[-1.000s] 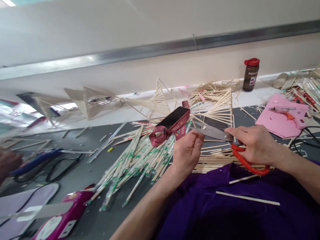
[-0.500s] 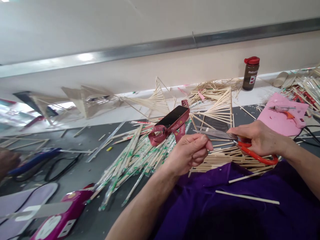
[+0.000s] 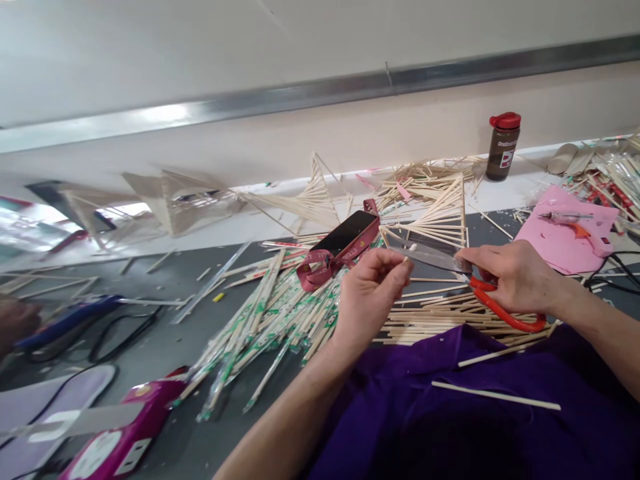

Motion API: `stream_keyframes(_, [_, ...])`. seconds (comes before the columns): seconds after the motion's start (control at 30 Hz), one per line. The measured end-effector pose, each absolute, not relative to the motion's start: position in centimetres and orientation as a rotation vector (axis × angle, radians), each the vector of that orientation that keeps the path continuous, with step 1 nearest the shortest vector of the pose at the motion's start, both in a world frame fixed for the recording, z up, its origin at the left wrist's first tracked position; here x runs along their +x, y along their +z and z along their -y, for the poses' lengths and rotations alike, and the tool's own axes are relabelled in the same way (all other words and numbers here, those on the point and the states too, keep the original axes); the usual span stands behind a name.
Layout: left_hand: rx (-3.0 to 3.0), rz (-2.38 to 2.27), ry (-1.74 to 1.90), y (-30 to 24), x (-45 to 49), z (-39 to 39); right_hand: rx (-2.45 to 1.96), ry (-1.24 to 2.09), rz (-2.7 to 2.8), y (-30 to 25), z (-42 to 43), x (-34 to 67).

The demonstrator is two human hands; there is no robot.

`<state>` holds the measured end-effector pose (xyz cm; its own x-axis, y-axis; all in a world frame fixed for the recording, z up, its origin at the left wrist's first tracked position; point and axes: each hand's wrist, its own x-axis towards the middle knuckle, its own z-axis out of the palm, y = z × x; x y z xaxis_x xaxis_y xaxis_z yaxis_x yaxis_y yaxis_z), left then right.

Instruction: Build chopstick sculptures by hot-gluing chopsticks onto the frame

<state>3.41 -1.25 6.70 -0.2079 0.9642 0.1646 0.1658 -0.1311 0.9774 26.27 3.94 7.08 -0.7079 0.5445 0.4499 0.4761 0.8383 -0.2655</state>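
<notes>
My right hand (image 3: 520, 273) is closed around the handles of orange-handled scissors (image 3: 507, 308), their blades (image 3: 433, 257) pointing left. Just left of the blades, the fingers of my left hand (image 3: 375, 287) are pinched together on a small pale stick (image 3: 406, 261), with only its tip showing. A tiny whitish bit (image 3: 413, 247) appears against the blades. Behind the scissors stands a twisted frame of thin wooden sticks (image 3: 443, 217). Under my hands lies a row of loose sticks (image 3: 420, 320). Two more sticks rest on the purple cloth over my lap, one being this stick (image 3: 495, 395).
Wrapped chopsticks (image 3: 270, 320) are heaped left of my hands, beside a phone (image 3: 347, 230) with a red strap. A water bottle (image 3: 503, 148) stands at the back. Pink paper (image 3: 543, 237) lies right. At far left, a co-worker's hand (image 3: 17, 323) is near a blue tool (image 3: 70, 323).
My left hand has turned and drawn slightly left and up, so the pale stick tip now shows. The scissors have shifted a little, and the whitish bit has come into view.
</notes>
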Motion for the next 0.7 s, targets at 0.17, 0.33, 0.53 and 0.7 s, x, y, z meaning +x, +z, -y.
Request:
stream_keyframes(0.17, [1.336, -1.381, 1.497, 6.3, 3.1, 1.3, -0.711, 0.146, 2.479, 7.1, -3.6, 26.0])
stream_keyframes(0.33, [1.097, -1.195, 1.365, 7.2, 3.4, 1.6, -0.66, 0.232, 2.485, 7.3, -3.9, 26.1])
stream_keyframes(0.53, [0.877, -0.935, 1.142, 8.3, 3.1, 1.8, -0.579, 0.436, 2.549, 8.0, -4.4, 27.0])
stream_keyframes(0.7, [0.764, -0.726, 0.932, 8.4, 2.6, 1.8, -0.494, 0.498, 2.581, 8.4, -4.9, 27.7])
